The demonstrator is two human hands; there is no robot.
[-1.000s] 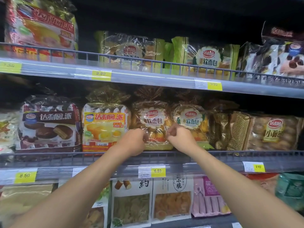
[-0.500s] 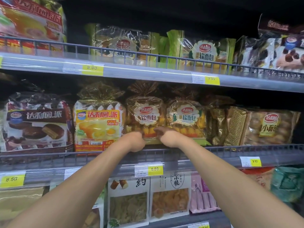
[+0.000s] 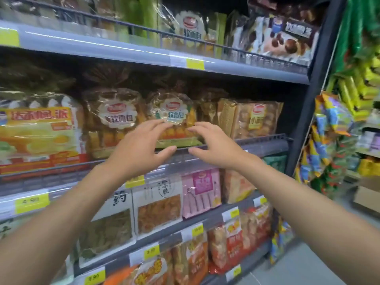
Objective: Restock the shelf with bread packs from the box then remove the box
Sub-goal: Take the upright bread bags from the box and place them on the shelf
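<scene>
**Cellophane-wrapped bread pack framed by two spread hands**

Clear, glossy wrap covers the bread pack (image 3: 174, 118), which stands upright on the middle shelf (image 3: 265, 144), just right of the frame's centre, behind the low wire rail. Both hands reach up in front of its lower half. The left hand (image 3: 141, 149) sits at the pack's lower left corner, fingers straight and fanned apart, thumb stretched out level with the rail. The right hand (image 3: 213, 147) mirrors it at the lower right corner, fingers loose and apart, thumb pointing back toward the other thumb. Neither hand curls round anything. The pack shows in the gap between the two sets of fingertips; whether the tips rest on the wrap or hover just before it cannot be told.

A second bread pack (image 3: 117, 116) stands just left of the first, touching it. Further left lies a yellow cake pack (image 3: 39, 132). On the right stands a small-bun pack (image 3: 255, 118). A yellow price tag (image 3: 134, 181) peeks out below the left wrist. A brown cardboard carton (image 3: 368, 194) shows at the frame's right edge, well apart from both hands.
</scene>
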